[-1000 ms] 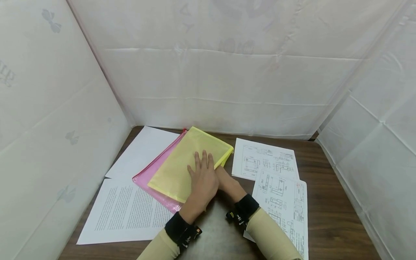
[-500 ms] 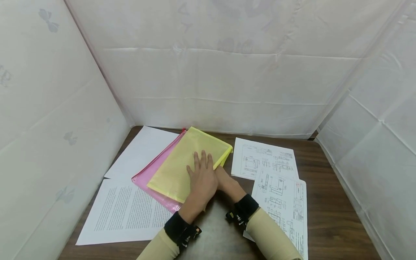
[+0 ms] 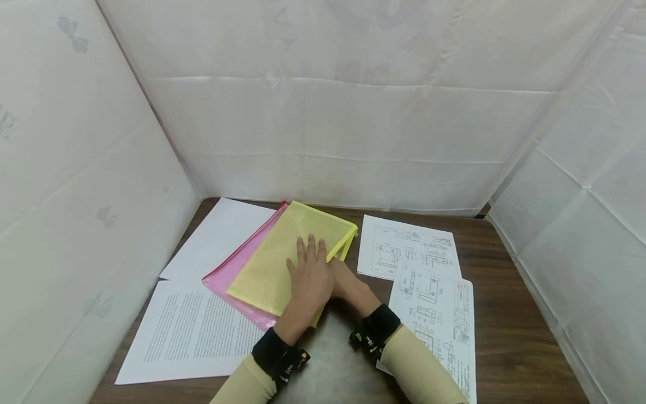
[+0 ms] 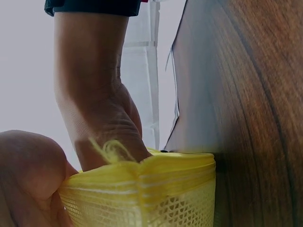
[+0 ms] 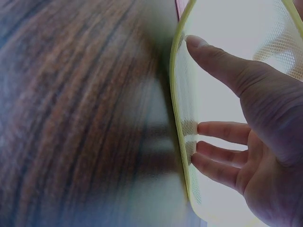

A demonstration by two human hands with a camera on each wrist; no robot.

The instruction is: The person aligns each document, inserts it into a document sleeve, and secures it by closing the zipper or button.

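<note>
Nearest, two forearms in pale yellow sleeves with black wrist straps reach over the dark wooden table (image 3: 504,314). Just beyond them the left hand (image 3: 309,275) lies flat on the yellow mesh zip pouch (image 3: 282,255), its fingers straight and close together, pressing the near right part of the pouch down. Tucked against it on the pouch's right edge, the right hand (image 3: 348,283) is partly hidden from above; the right wrist view shows its fingers (image 5: 222,161) slipped inside the pouch's open side, loosely spread, with the thumb resting along the yellow rim. The left wrist view shows the bunched yellow edge (image 4: 156,184) squeezed between the two hands.

Under the yellow pouch, sticking out to its left, lies a pink zip pouch (image 3: 227,275). Left of and nearer than the pouches sits a white sheet of dense printed text (image 3: 192,331), with a blank white sheet (image 3: 219,235) farther back. Right of the yellow pouch lie two white sheets of technical drawings, one nearer (image 3: 434,320) and one farther (image 3: 406,252), overlapping at a corner. Behind everything stand white fabric walls (image 3: 328,123).
</note>
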